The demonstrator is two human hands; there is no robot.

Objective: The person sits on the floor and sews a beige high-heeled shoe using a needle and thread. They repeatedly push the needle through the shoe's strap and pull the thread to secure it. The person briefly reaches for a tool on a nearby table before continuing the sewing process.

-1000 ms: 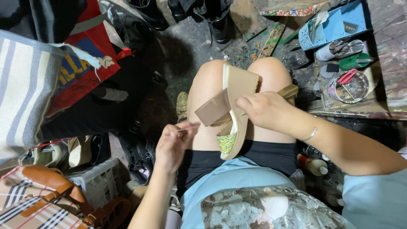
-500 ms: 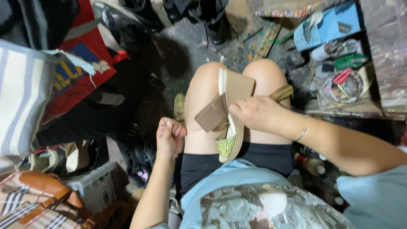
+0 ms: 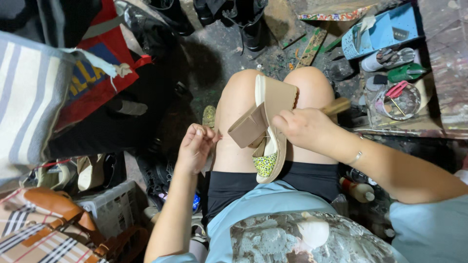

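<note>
Right hand [image 3: 304, 127] is closed around a wooden-handled tool [image 3: 336, 106], pressing against the tan sandal [image 3: 270, 126] lying across both thighs, toe toward six o'clock. Left hand [image 3: 196, 147], at nine o'clock of the sandal, pinches something fine between fingertips; what it is cannot be told, possibly thread. Judged step: stitching the beige strap [image 3: 248, 127]. Next move would call for steady tension and keeping the sandal braced.
</note>
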